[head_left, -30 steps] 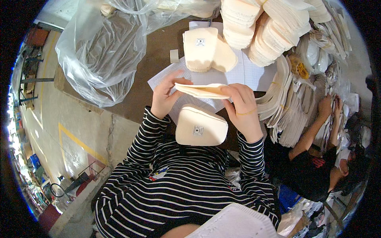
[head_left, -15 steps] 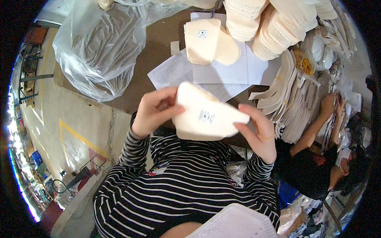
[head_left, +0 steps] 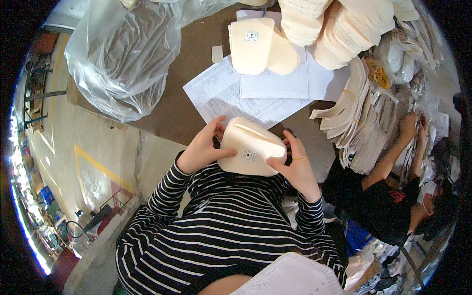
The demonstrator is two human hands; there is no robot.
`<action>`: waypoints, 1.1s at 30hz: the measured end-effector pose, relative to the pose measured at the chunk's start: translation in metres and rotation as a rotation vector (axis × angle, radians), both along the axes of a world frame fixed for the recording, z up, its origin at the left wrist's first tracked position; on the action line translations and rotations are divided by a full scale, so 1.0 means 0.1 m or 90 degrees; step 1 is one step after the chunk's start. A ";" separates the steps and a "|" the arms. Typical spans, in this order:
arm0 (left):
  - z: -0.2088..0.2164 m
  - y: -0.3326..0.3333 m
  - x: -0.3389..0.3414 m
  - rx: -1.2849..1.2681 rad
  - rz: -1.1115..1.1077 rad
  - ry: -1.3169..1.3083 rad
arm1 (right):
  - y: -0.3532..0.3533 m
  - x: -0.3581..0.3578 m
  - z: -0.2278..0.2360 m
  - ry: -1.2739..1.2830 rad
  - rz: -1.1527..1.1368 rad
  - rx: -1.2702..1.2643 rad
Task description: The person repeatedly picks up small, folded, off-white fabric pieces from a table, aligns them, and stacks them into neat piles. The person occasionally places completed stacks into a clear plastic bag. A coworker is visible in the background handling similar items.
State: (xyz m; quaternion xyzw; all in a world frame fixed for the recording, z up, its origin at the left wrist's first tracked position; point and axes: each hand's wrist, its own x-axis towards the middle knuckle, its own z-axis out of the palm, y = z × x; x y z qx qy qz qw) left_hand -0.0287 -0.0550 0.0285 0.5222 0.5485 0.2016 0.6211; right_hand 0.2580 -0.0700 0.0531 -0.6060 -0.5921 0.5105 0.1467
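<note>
One labelled cream pad (head_left: 248,168), tilted and blurred half a second earlier, now sits lower and sharper by the desk's (head_left: 196,40) near edge, grasped between left hand (head_left: 202,148) and right hand (head_left: 298,169), thumbs (head_left: 226,153) across its smooth, round-cornered face. Crinkled clear plastic (head_left: 125,64) drapes the left edge.

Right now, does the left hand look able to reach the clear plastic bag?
Probably yes, if the left hand lets go of the cream pads it grips; I see nothing blocking the way across the brown table to the clear plastic bag.
</note>
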 end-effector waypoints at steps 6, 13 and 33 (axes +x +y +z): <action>0.00 0.03 0.02 0.073 -0.132 0.057 | -0.06 0.02 -0.03 -0.073 0.091 0.067; 0.09 -0.09 0.17 0.100 -0.006 -0.183 | -0.08 -0.08 0.23 0.148 -0.037 -0.039; -0.36 0.41 0.23 0.361 -0.088 -0.189 | 0.43 -0.53 0.19 -0.196 0.189 0.519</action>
